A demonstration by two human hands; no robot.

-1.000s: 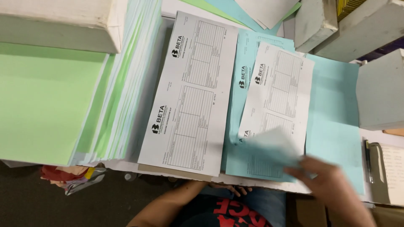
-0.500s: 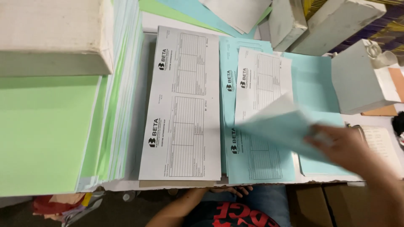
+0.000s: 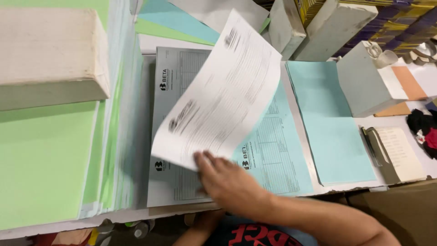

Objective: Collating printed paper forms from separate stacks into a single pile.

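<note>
1 hand in play: right hand reaches in from lower right, fingers pressed together on the near edge of a white printed sheet, pinch looks closed on that edge, thumb hidden under the paper so grip can't be fully confirmed. Sheet is airborne, curled, near edge at the fingers, far corner up and away toward top of view. Long axis runs diagonal, lower left to upper right, away from the wrist. It hangs over 2 stacks on the surface: grey-white form stack to the left and below it, blue form stack just right of the hand, partly covered by the sheet. So sheet sits ahead-left of the fingers, mostly above the grey-white stack.

Left hand: only a bit of forearm at bottom edge below the surface, hand itself not visible, state unknown. Right is clearly the nearer one.

Around: plain blue sheet pile further right, well apart from hand; green paper stack far left w/ a pale block weighing on it; grey block at right on the blue pile's far corner.
</note>
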